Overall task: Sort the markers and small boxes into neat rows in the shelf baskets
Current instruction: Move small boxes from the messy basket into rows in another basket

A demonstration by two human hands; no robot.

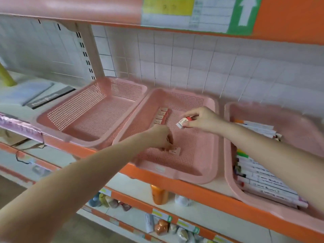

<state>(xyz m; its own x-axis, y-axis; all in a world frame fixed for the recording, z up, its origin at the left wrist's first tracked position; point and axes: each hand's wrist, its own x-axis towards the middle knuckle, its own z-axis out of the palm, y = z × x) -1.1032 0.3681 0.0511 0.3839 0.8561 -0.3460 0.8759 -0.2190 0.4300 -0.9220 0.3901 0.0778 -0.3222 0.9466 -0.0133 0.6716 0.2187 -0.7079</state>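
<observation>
Step in hand: lining small boxes up in middle basket (pixel 192 160).
At its 9 o'clock, left basket (pixel 91 120). Along 11 o'clock wall, row of boxes (pixel 161 116) started. At 7 o'clock, left hand (pixel 160 137), fingers curled onto loose boxes (pixel 173 150); grip not discernible. Above centre, right hand (pixel 203 120), fingers pinching held box (pixel 183 122). Next, probably: lower flush at row's near end. Open mesh toward 3 o'clock; rim just beside right basket (pixel 228 146) of markers (pixel 263 183).

baskets (pixel 192 155): pink, fine mesh-hole pattern | loose box (pixel 183 122): white, red end | box row (pixel 161 116): red with cream labels | markers (pixel 263 183): white barrels, dark print, caps green, yellow, red | shelf edge (pixel 192 187): orange | wall (pixel 175 55): white tiles, dark grid lines | sign (pixel 245 13): green, white arrow
</observation>
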